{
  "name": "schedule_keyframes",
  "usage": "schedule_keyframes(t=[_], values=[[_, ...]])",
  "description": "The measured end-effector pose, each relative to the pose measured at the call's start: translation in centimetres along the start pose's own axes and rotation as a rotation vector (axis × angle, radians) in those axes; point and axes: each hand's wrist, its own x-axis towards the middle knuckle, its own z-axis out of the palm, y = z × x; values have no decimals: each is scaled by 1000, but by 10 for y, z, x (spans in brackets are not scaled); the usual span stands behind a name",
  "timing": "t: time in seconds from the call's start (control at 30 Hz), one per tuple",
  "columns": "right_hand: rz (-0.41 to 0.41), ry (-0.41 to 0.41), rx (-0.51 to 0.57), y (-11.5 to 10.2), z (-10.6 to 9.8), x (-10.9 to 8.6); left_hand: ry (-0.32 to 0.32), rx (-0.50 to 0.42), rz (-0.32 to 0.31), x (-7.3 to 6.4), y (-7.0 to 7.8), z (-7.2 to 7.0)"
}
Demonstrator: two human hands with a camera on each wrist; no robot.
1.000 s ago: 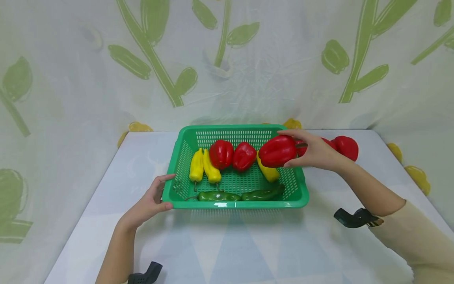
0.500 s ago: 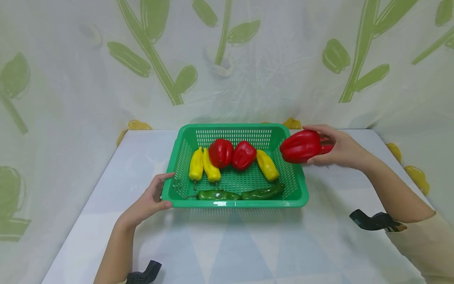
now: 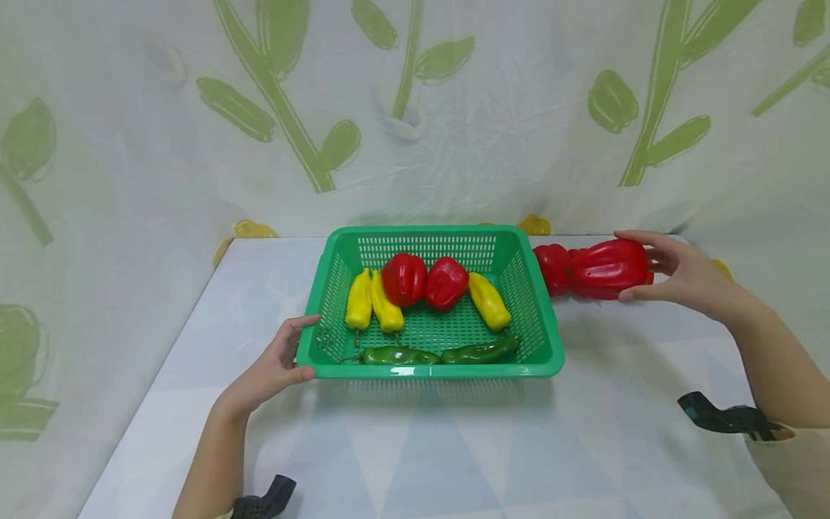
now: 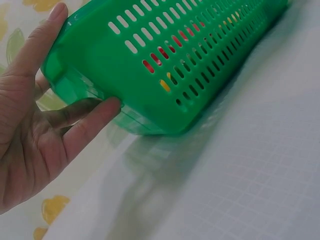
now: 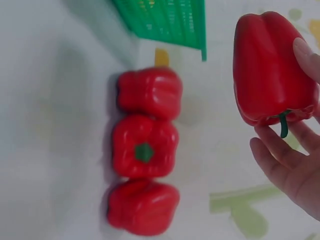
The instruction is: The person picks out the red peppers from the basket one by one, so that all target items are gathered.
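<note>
A green plastic basket (image 3: 433, 372) stands mid-table. My left hand (image 3: 269, 367) holds its left end, thumb by the front corner and fingers along the side rim; the left wrist view shows fingertips against the basket wall (image 4: 95, 55). Off to the right, my right hand (image 3: 700, 285) grips a red bell pepper (image 3: 609, 268) by its stem end. In the right wrist view this pepper (image 5: 272, 65) is raised, green stem toward the palm. Lying in a row beyond it are three more red bell peppers (image 5: 145, 147), partly covered by the held one in the head view.
Inside the basket are two red bell peppers (image 3: 403, 281), three long yellow peppers (image 3: 489, 303) and two long green peppers (image 3: 481, 353). A leaf-patterned cloth (image 3: 493, 130) hangs behind the table (image 3: 428, 447), whose top is white and pale blue.
My right hand has carried the red bell pepper from over the basket's right side out to the right, over the row of peppers. My left hand and the basket stay put.
</note>
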Motion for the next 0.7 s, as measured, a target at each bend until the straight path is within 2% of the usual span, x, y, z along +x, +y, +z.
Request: schedule_keyframes(t=[0.23,0.47,0.7], values=[[-4,-69,29,17,-3,-11,-6,-2,-9,0,4,1],[58,-167,28,36,0,-17,-8,-2,2,0,5,1],[110,-205,30,55,5,-24,-13,-8,10,0,5,1]])
